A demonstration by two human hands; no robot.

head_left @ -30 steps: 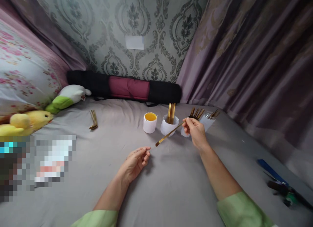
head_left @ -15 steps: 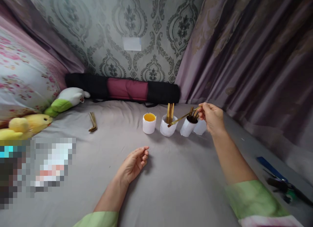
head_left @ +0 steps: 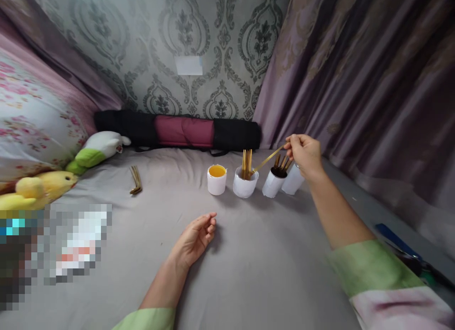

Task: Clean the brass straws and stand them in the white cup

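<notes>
My right hand (head_left: 304, 152) pinches the upper end of a thin gold-coloured utensil (head_left: 270, 158). This utensil slants down to the left, its lower end at the mouth of a wide white cup (head_left: 245, 188); what shape that end has cannot be made out. Several upright gold utensils (head_left: 246, 163) stand in the same cup. My left hand (head_left: 195, 237) rests on the grey sheet, palm turned inward, fingers loosely curled and holding nothing. Left of the wide cup is a white cup with a yellow inside (head_left: 216, 184). To its right, a tilted white cup (head_left: 272, 187) holds several darker gold utensils.
Another white cup (head_left: 291, 181) stands partly behind my right hand. Several gold spoon-like utensils (head_left: 135, 181) lie on the sheet at left, near plush toys (head_left: 95, 152). A black and maroon roll (head_left: 185, 131) lies along the wall. Blue and dark objects (head_left: 398, 242) lie at far right.
My right hand has risen slightly and tipped the utensil more steeply; its lower end has gone from the wide cup's front to its mouth. My left hand stays put.
</notes>
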